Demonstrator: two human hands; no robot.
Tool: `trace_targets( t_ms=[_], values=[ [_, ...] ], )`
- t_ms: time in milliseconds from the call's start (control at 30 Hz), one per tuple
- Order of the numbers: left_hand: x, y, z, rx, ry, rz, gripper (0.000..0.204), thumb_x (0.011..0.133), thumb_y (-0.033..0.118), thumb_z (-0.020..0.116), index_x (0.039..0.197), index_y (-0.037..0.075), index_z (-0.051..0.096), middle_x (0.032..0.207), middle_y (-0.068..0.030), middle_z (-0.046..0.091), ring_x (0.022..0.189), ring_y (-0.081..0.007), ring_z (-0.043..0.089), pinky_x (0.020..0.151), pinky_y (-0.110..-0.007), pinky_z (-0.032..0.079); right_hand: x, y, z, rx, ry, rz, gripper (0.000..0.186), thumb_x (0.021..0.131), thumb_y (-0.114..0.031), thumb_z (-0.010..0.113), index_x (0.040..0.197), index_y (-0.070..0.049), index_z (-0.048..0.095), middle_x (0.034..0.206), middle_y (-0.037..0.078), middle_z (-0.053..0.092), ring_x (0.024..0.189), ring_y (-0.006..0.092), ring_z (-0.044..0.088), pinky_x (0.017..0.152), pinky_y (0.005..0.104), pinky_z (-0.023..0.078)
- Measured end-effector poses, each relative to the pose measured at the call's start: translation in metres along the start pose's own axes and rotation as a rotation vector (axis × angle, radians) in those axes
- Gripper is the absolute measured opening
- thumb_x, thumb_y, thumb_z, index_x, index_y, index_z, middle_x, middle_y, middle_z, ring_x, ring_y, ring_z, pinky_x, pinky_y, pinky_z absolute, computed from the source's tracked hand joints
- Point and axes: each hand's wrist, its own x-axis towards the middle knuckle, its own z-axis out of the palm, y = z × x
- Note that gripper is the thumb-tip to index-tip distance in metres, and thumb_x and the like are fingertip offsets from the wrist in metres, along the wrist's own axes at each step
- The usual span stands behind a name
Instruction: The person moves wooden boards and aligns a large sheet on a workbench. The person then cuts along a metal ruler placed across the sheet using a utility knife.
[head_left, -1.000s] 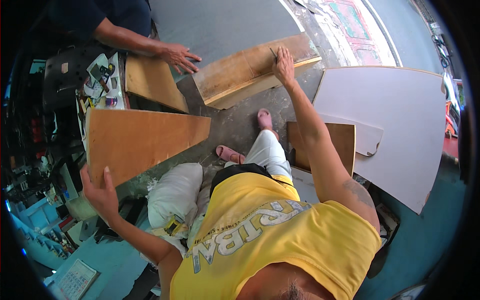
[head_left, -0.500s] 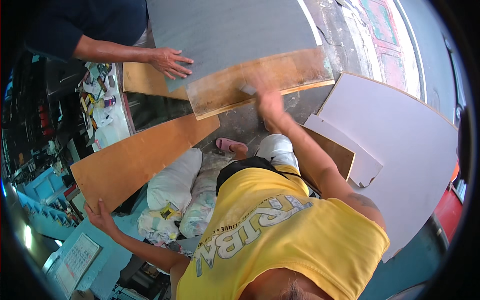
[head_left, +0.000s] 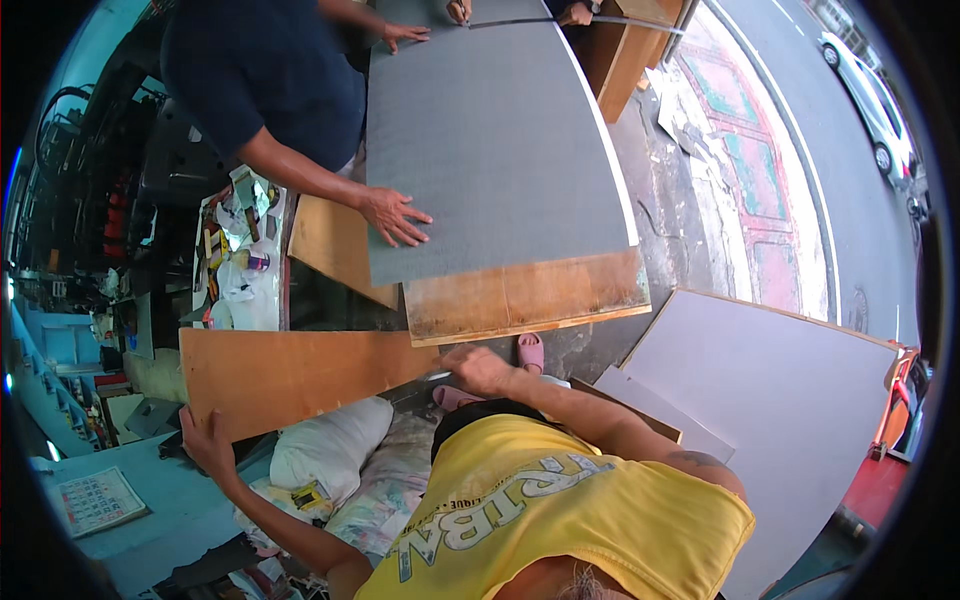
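A long tapering brown plywood panel lies across in front of me on the left. My left hand grips its wide left end, thumb on the face and the other fingers mostly hidden. At its narrow right end is my right hand, fingers closed round a small pale flat piece, mostly covered by the hand; its kind I cannot tell. Just beyond stands a work surface with a grey sheet over a stained wooden board, whose near strip is bare. A co-worker's hand rests flat on the sheet.
White stuffed sacks lie below the panel. A large white board leans on my right. A cluttered bench stands at left. Another person's hand is at the sheet's far end, by a long thin strip. A car is on the road.
My right hand has come back from the stained board to the plywood panel's narrow end. The view has tilted up, showing more of the sheet, and the panel now lies more level.
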Motion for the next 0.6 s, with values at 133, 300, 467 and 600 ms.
trace_targets(
  t_ms=[133, 300, 467, 600],
  values=[
    [0.014, 0.016, 0.01, 0.182, -0.009, 0.001, 0.033, 0.079, 0.012, 0.065, 0.109, 0.002, 0.054, 0.097, -0.0196, 0.064, 0.092, -0.0418, 0.061, 0.079, -0.046, 0.046, -0.038, 0.049, -0.034, -0.124, -0.154, 0.535, 0.036, 0.081, -0.013, 0.056, 0.117, -0.011, 0.056, 0.097, 0.02, 0.066, 0.087, 0.0382, 0.065, 0.075, 0.0474, 0.052],
    [0.026, 0.011, 0.018, 0.004, 0.026, 0.124, 0.038, 0.077, 0.011, 0.068, 0.111, 0.003, 0.053, 0.1, -0.022, 0.063, 0.092, -0.0446, 0.06, 0.076, -0.048, 0.046, -0.094, 0.064, -0.06, -0.221, 0.244, 0.615, 0.027, 0.086, -0.014, 0.055, 0.113, -0.011, 0.058, 0.086, 0.02, 0.066, 0.08, 0.0398, 0.065, 0.07, 0.0486, 0.051],
    [0.036, 0.021, 0.02, -0.067, -0.012, 0.19, 0.036, 0.076, 0.008, 0.068, 0.109, 0.003, 0.053, 0.097, -0.0218, 0.064, 0.089, -0.0436, 0.06, 0.074, -0.048, 0.047, -0.119, 0.026, -0.05, -0.259, 0.487, 0.809, 0.016, 0.09, -0.017, 0.058, 0.102, -0.007, 0.06, 0.075, 0.023, 0.062, 0.072, 0.0438, 0.061, 0.061, 0.0502, 0.047],
    [0.038, 0.032, 0.019, -0.006, 0.006, 0.239, 0.035, 0.075, 0.009, 0.068, 0.106, 0.004, 0.053, 0.093, -0.0221, 0.064, 0.088, -0.0431, 0.061, 0.074, -0.048, 0.047, -0.134, -0.002, -0.017, -0.269, 0.52, 0.774, 0.015, 0.089, -0.017, 0.06, 0.099, -0.005, 0.059, 0.074, 0.025, 0.061, 0.07, 0.0447, 0.06, 0.06, 0.0501, 0.046]
  ],
)
